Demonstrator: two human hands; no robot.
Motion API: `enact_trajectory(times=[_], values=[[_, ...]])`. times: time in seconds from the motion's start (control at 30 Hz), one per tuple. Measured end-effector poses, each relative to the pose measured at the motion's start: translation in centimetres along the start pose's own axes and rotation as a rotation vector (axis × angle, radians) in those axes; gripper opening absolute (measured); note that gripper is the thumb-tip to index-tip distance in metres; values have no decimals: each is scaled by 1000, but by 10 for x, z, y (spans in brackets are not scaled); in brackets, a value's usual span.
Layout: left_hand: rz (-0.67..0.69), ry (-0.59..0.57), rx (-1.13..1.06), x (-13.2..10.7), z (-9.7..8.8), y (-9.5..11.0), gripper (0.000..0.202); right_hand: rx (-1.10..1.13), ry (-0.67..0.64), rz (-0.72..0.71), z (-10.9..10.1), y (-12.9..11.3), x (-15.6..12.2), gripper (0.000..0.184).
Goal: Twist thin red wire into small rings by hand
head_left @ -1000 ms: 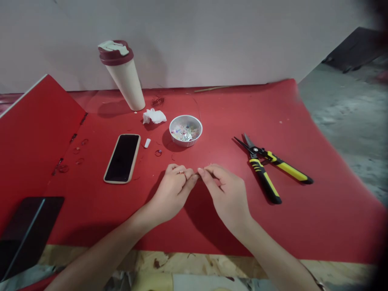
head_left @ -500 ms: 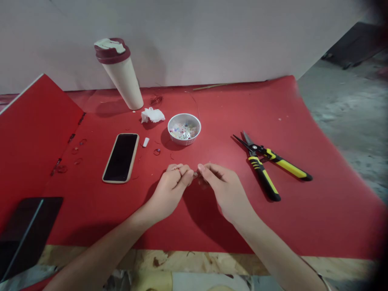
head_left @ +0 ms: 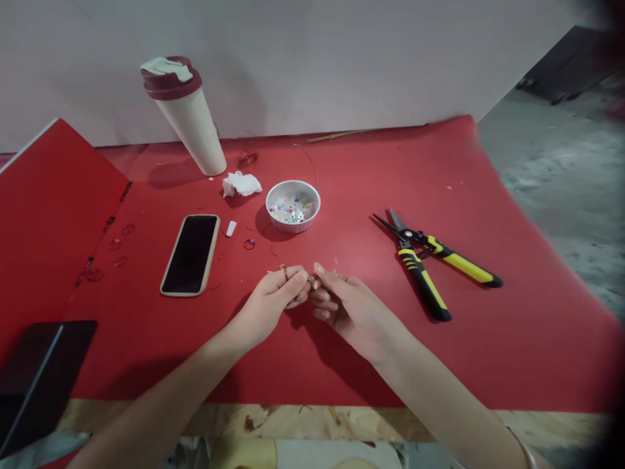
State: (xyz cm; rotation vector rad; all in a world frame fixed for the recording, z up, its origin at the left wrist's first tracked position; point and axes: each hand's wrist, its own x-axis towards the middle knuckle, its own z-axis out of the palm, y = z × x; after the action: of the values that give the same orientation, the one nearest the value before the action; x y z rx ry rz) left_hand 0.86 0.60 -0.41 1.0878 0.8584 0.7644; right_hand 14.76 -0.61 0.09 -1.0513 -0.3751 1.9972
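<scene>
On a red sheet [head_left: 342, 365], from the left: a dark tablet [head_left: 36, 384] at lower left; small reddish wire rings [head_left: 114, 244] at mid-left; a phone [head_left: 189, 255], face up; a cream-and-maroon tumbler [head_left: 183, 117] at upper left; at centre, the left hand [head_left: 266, 303] pinches a tiny wire ring [head_left: 311, 279] in its fingertips; the right hand [head_left: 354, 312], half curled, meets it, whether gripping I cannot tell; above them, a metal bowl [head_left: 293, 206] of beads; at right, yellow-and-black snips [head_left: 432, 260].
</scene>
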Motion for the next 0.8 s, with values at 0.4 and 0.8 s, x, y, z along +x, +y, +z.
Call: enact_trajectory(times=[0.4,0.8], values=[[21,8,109,-3,-2,0,35,-45,-21,-95,2,4,-4,33],[91,127,235,-4,3,5,35,27,-58,-220,7,14,-4,22]])
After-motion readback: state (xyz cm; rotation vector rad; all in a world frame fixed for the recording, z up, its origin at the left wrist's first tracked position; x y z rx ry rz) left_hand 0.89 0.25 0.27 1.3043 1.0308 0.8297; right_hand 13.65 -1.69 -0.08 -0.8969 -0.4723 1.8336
